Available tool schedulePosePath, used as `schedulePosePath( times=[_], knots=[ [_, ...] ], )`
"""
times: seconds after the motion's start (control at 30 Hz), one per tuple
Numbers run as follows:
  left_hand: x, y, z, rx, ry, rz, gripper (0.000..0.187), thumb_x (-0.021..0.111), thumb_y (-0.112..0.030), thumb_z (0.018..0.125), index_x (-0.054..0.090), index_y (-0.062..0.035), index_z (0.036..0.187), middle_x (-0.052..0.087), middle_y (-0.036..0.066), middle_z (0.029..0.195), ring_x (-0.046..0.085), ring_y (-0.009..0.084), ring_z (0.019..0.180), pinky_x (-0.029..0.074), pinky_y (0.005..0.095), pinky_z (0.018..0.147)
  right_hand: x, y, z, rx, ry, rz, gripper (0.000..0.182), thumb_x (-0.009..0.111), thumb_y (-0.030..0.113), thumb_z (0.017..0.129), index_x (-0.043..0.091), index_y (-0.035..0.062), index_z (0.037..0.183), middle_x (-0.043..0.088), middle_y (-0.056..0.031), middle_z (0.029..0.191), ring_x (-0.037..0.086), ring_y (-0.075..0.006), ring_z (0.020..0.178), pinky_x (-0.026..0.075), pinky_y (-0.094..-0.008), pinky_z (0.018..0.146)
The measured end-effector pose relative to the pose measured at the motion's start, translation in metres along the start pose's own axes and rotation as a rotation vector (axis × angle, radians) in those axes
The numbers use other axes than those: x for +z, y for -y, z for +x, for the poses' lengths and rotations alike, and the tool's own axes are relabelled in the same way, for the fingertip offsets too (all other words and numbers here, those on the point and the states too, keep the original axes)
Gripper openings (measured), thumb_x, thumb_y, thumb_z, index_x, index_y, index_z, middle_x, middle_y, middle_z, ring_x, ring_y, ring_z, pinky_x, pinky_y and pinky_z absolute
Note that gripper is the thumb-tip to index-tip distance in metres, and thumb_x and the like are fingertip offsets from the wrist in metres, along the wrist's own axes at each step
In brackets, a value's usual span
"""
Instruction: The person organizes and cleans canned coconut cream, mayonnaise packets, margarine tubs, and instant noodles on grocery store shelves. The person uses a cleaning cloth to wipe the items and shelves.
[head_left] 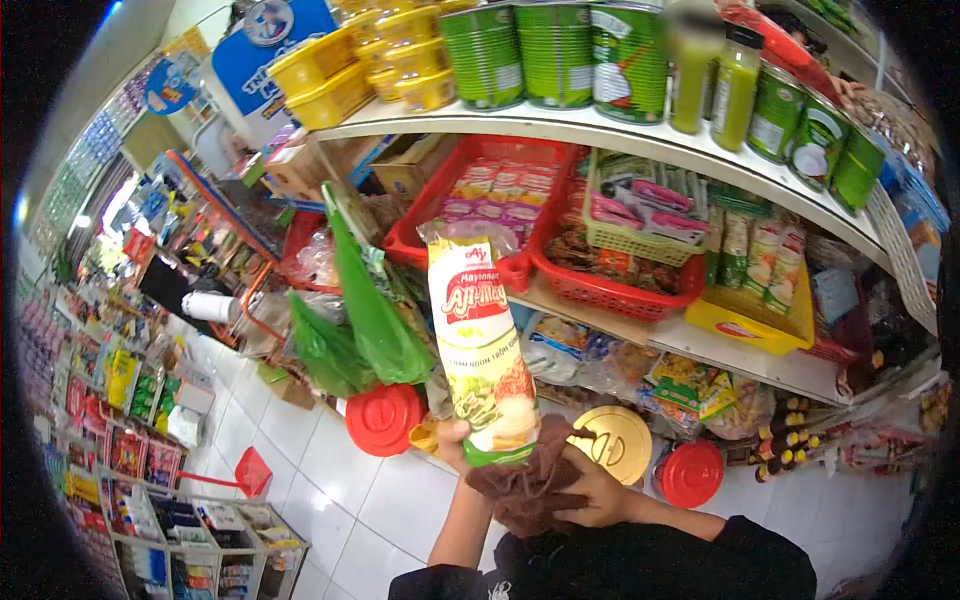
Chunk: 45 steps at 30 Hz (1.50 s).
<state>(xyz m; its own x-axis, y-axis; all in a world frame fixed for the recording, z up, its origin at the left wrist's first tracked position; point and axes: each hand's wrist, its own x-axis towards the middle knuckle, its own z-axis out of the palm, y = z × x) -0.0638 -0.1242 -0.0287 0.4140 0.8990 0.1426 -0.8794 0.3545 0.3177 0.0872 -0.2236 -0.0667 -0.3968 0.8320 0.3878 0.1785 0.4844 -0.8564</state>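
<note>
A mayonnaise bottle (484, 350) in a clear wrapper, with a red and white label and a green base, stands nearly upright before me, leaning slightly. My left hand (452, 446) is closed round its lower left side. A crumpled brown cloth (525, 492) is bunched in my right hand (598, 490), close against the bottle's lower end; whether it touches the bottle is hard to tell. Behind the bottle, a red basket (412, 222) of small packets sits on the shelf. Similar mayonnaise bottles (783, 265) fill part of a yellow tray (745, 328) at the right.
Green cans (556, 55), yellow tubs (318, 75) and a bottle of green liquid (737, 90) line the upper shelf (420, 118). Green plastic bags (365, 310) hang left of the bottle. Red lids (384, 420) and a gold lid (617, 447) lie below, above the white tiled floor (340, 490).
</note>
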Motion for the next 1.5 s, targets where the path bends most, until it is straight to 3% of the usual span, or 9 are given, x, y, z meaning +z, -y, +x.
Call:
schedulePosePath(
  times=[0.33,0.73,0.9,1.0,1.03,1.3,1.33,1.4,1.5],
  knots=[
    [-0.004,0.015,0.012,0.021,-0.196,0.125,0.065,0.044,-0.042,0.070,0.039,0.0025,0.118,0.055,0.017,0.103,0.056,0.0287,0.085,0.048,0.0381,0.073,0.031,-0.049,-0.027,0.491,-0.074,0.196,0.041,0.058,0.013,0.078,0.047,-0.0036,0.113,0.051,-0.0151,0.103,0.049,-0.0212,0.100,0.039,-0.0309,0.085],
    [0.011,0.152,0.074,-0.559,-0.105,0.271,0.053,0.029,-0.047,0.087,0.043,-0.0059,0.118,0.055,0.011,0.108,0.055,0.0227,0.094,0.045,0.0358,0.081,-0.002,-0.068,-0.076,0.665,-0.520,0.080,0.043,0.057,0.008,0.075,0.046,-0.0020,0.115,0.053,-0.0163,0.106,0.051,-0.0225,0.098,0.041,-0.0316,0.085],
    [0.023,0.221,0.113,-0.819,0.284,0.327,0.043,0.050,-0.028,0.083,0.042,-0.0012,0.115,0.051,0.016,0.112,0.053,0.0246,0.099,0.043,0.0399,0.087,-0.025,-0.046,-0.099,0.782,-0.770,0.093,0.043,0.053,0.007,0.072,0.048,-0.0002,0.114,0.054,-0.0183,0.102,0.052,-0.0257,0.095,0.041,-0.0318,0.084],
    [0.039,0.265,0.135,-0.913,0.261,0.474,0.054,0.064,-0.011,0.073,0.035,0.0000,0.117,0.048,0.013,0.112,0.047,0.0233,0.106,0.043,0.0393,0.086,-0.034,-0.047,-0.120,0.748,-0.896,0.017,0.043,0.050,0.003,0.070,0.048,-0.0021,0.113,0.054,-0.0153,0.102,0.052,-0.0198,0.095,0.041,-0.0284,0.084],
    [0.039,0.288,0.140,-0.727,0.316,0.530,0.055,0.069,-0.012,0.070,0.039,0.0018,0.114,0.052,0.013,0.106,0.053,0.0223,0.097,0.045,0.0326,0.081,-0.036,-0.047,-0.126,0.760,-0.952,0.117,0.042,0.049,0.002,0.071,0.048,-0.0023,0.113,0.054,-0.0150,0.103,0.052,-0.0195,0.096,0.040,-0.0282,0.084],
    [0.041,0.392,0.190,0.545,0.465,1.463,0.057,0.077,-0.022,0.057,0.045,0.0013,0.099,0.053,0.013,0.090,0.053,0.0279,0.079,0.044,0.0368,0.072,-0.044,-0.069,-0.175,0.877,-1.198,0.098,0.041,0.053,0.005,0.071,0.049,-0.0036,0.111,0.057,-0.0140,0.100,0.053,-0.0184,0.094,0.041,-0.0281,0.083],
    [0.039,0.399,0.193,0.469,0.439,1.400,0.050,0.077,-0.023,0.055,0.048,-0.0018,0.090,0.052,0.013,0.084,0.052,0.0306,0.078,0.042,0.0372,0.071,-0.046,-0.068,-0.176,0.847,-1.250,0.159,0.041,0.054,0.006,0.071,0.049,-0.0034,0.111,0.057,-0.0143,0.100,0.053,-0.0189,0.094,0.041,-0.0285,0.083],
    [0.019,0.419,0.205,0.422,0.352,1.299,0.058,0.076,-0.019,0.059,0.043,-0.0044,0.104,0.050,0.012,0.099,0.048,0.0279,0.094,0.039,0.0386,0.082,-0.048,-0.065,-0.176,0.779,-1.349,0.288,0.041,0.055,0.007,0.071,0.050,-0.0029,0.110,0.057,-0.0150,0.099,0.053,-0.0198,0.094,0.041,-0.0293,0.083],
    [-0.042,0.448,0.233,0.124,0.300,0.845,0.069,0.076,-0.009,0.058,0.036,-0.0038,0.114,0.047,0.010,0.111,0.045,0.0229,0.102,0.040,0.0379,0.087,-0.045,-0.086,-0.192,0.844,-1.337,-0.012,0.041,0.054,0.006,0.071,0.049,-0.0033,0.111,0.058,-0.0140,0.097,0.054,-0.0191,0.091,0.042,-0.0288,0.080]
  ],
)
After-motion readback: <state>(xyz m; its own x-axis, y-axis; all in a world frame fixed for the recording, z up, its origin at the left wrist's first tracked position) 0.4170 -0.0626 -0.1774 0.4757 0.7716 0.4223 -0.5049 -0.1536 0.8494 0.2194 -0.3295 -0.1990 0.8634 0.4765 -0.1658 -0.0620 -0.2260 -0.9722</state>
